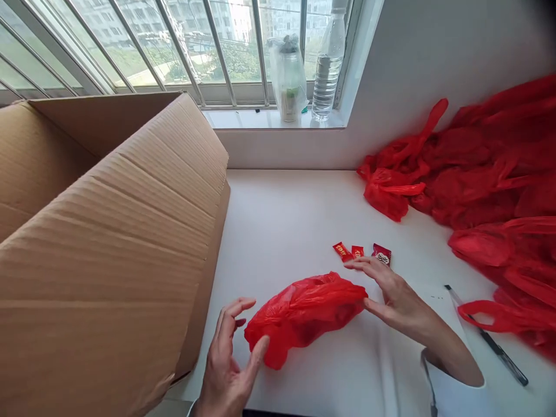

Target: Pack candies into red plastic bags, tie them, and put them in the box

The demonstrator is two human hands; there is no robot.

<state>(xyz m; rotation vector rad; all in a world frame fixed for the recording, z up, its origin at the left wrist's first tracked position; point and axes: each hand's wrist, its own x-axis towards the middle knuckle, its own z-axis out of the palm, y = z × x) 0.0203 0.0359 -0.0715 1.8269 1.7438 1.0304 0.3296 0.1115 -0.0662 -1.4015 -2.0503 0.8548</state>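
Note:
A crumpled red plastic bag lies on the white table between my hands, and what it holds, if anything, is hidden. At its left end is my left hand, fingers apart, the thumb at the bag's edge. My right hand reaches over the table with fingers stretched out, and its thumb tip meets the bag's right end. Just beyond those fingers lie two small red packets and a darker red packet, which the hand partly covers. Neither hand is closed round anything.
A large open cardboard box fills the left side. Many red plastic bags are heaped at the right, partly over a black pen. On the windowsill stand a clear water bottle and a bagged container.

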